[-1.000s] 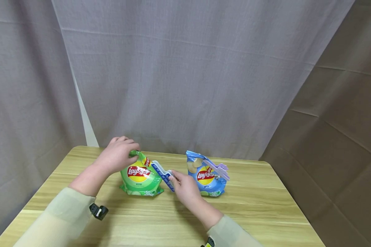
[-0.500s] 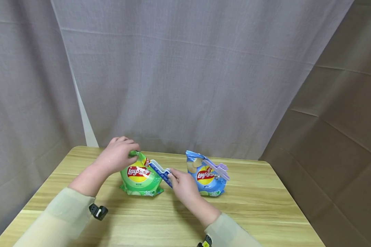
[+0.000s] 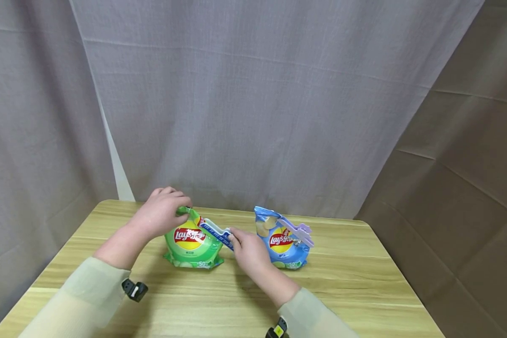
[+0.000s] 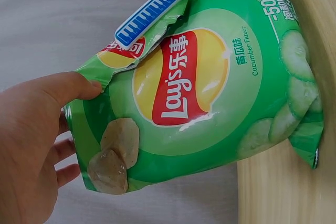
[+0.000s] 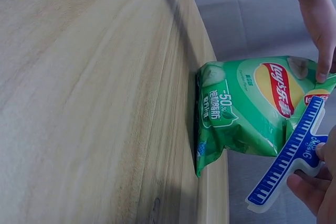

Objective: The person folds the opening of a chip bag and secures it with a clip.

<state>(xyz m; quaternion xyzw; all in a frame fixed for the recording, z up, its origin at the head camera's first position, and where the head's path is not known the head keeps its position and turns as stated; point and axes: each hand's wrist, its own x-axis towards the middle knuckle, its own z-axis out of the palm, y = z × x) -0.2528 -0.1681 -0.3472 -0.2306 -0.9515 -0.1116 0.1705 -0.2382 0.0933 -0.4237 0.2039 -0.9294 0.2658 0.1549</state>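
Observation:
My left hand pinches the top left corner of a green Lay's chip bag that stands on the table. In the left wrist view the thumb lies over the folded-down top edge of this bag, fingers behind. A blue and white bag clip with a piano-key print is pinched by its handle in my right hand. The clip's long edge lies along the bag's folded top, at the right side. Whether its jaws are around the fold cannot be told.
To the right a blue Lay's chip bag stands with a purple clip on its slanted top. Both bags are on a wooden table. Grey curtain hangs behind, a brown one on the right.
My right hand has moved slightly left, bringing the clip closer over the green bag's folded top and tilting it flatter. My left hand and both bags stay in place.

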